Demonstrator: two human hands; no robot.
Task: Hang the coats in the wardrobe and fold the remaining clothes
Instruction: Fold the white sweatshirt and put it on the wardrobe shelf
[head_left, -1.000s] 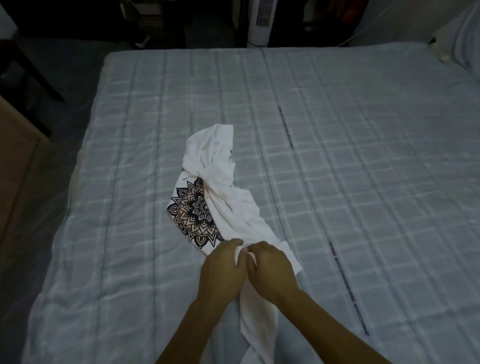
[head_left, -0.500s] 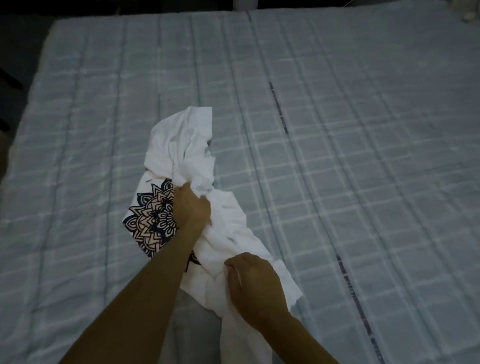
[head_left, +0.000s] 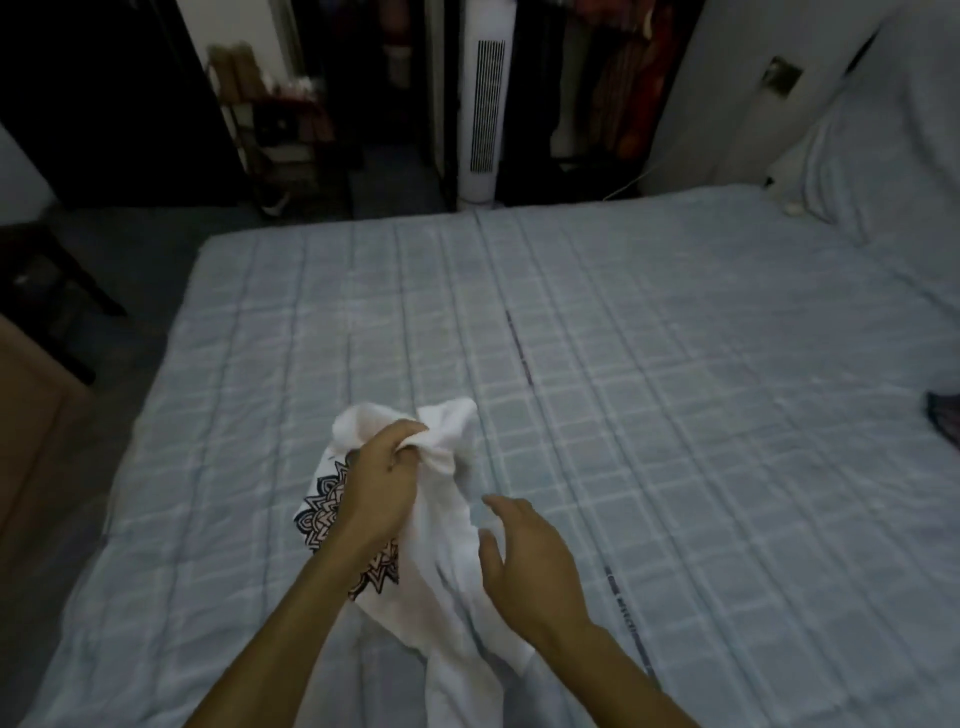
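A crumpled white T-shirt (head_left: 441, 571) with a black mandala print lies on the light blue checked bed (head_left: 675, 415), near its front left. My left hand (head_left: 382, 478) grips a bunch of the shirt's upper cloth and holds it a little above the bed. My right hand (head_left: 524, 556) hovers over the shirt's right side with fingers spread and relaxed, holding nothing. The print is partly hidden behind my left forearm.
A dark garment (head_left: 945, 421) peeks in at the bed's right edge. A pillow (head_left: 883, 156) sits at the far right corner. Beyond the bed stand a white tower fan (head_left: 485, 109), an open wardrobe with hanging clothes (head_left: 618, 88) and a shelf rack (head_left: 280, 130).
My left hand moved up the shirt and bunched its upper part. My right hand let go of the lower cloth and opened. The view tilted up to show the room.
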